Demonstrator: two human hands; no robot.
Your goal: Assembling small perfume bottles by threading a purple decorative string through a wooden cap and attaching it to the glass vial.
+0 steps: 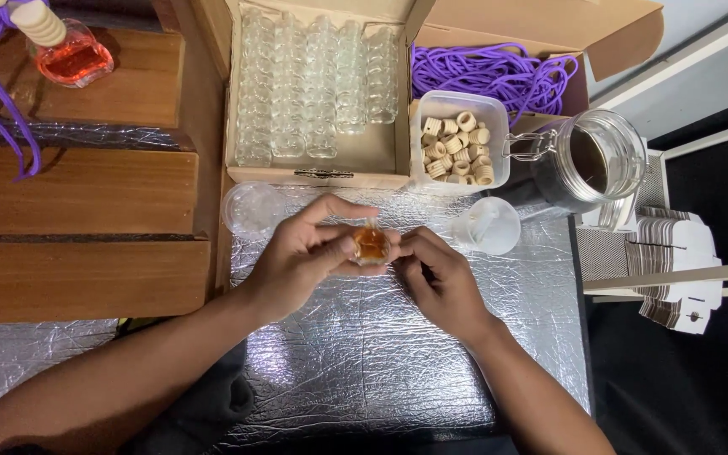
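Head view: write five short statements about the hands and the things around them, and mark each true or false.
1. Both hands, left hand and right hand, meet on one small glass bottle of amber liquid. True.
2. The cardboard box of empty clear glass bottles is closed. False: its flaps are open.
3. The clear plastic tub holds purple beads. False: it holds pale wooden ring caps.
4. The purple cord lies in a box behind the tub. True.
5. The large glass clip-top jar stands left of the hands. False: it is to their right.
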